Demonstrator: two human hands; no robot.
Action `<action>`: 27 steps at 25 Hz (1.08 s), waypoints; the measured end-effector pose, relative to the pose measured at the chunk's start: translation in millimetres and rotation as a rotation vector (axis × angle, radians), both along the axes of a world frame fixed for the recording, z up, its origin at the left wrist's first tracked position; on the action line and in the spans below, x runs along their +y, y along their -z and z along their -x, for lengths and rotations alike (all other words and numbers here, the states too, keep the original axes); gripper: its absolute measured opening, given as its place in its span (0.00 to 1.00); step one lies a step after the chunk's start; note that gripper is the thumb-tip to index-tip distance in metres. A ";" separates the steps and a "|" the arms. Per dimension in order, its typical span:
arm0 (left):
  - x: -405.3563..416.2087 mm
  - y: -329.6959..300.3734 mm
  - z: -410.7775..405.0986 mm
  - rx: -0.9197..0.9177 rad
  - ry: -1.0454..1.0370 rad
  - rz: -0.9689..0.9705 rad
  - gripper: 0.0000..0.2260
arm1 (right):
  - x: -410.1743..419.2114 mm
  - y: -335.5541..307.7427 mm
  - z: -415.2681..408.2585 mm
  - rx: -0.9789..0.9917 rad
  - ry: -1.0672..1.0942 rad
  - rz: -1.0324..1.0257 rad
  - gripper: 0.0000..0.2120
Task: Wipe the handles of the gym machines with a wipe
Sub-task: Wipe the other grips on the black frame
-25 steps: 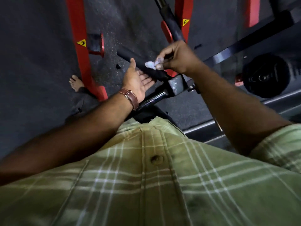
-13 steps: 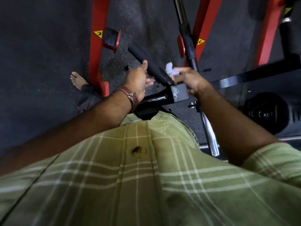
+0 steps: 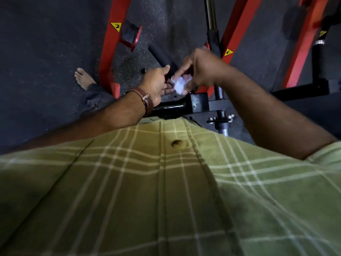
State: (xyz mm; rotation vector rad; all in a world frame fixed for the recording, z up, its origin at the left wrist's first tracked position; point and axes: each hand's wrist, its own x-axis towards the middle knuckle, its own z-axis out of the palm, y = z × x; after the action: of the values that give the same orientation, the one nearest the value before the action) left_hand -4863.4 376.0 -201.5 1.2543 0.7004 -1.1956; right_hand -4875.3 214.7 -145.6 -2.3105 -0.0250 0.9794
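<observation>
R hand [image 3: 200, 71] pinches a crumpled white wipe [image 3: 180, 84] btw thumb and fingertips, fingers curled down over it. The wipe sits in the air just above the inner end of the black foam handle [image 3: 159, 57], over the black machine block [image 3: 199, 103], and is right against the fingers of the L hand [image 3: 156, 82].

L hand is released: fingers straight, thumb up, palm turned toward the wipe, holding nothing. Its fingertips meet the wipe's lower edge; can't tell if they press it. Brown leather watch strap [image 3: 146, 100] on the L wrist.

The handle runs from the hands up and left, free end out over the dark speckled floor [image 3: 46, 52]. Its lower part is hidden behind both hands, so can't tell whether either hand touches it.

Red frame bars [image 3: 110, 52] w/ yellow warning stickers [image 3: 115, 26] stand left and right of the handle. A steel bar [image 3: 219, 93] w/ a black sleeve runs behind the R hand, down past the block.

Bare foot [image 3: 83, 78] on the floor, left of the near red bar. Green plaid shirt [image 3: 166, 191] fills the lower part of the view.
</observation>
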 end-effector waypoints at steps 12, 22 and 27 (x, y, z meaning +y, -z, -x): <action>-1.0 4.3 0.7 -0.018 -0.109 -0.017 0.08 | 35.5 14.0 1.6 -0.138 -0.059 0.260 0.11; 3.3 10.1 -13.1 0.036 -0.150 -0.042 0.11 | 24.3 26.2 8.5 -0.292 0.322 0.023 0.05; -1.5 11.3 -33.5 0.005 -0.259 -0.043 0.12 | 5.9 19.2 32.6 -0.215 0.417 0.007 0.07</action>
State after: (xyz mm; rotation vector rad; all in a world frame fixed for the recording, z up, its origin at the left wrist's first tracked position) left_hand -4829.9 374.5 -212.8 1.1560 0.8679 -0.9758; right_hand -4907.9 220.6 -164.9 -2.2873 0.3583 0.5207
